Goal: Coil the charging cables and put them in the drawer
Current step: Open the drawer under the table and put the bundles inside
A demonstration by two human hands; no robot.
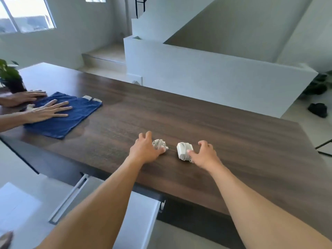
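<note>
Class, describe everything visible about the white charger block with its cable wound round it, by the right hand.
The white plastic charger block is a rounded-cornered brick with pale cable wrapped round its middle, the loops bunched toward its near end. It lies flat on the dark wood-grain tabletop, right of a separate white coiled cable bundle. The right hand touches its near right edge with a fingertip, fingers spread.

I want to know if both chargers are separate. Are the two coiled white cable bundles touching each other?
Apart. The head view shows bare brown table between the left cable bundle and the right cable bundle.
</note>
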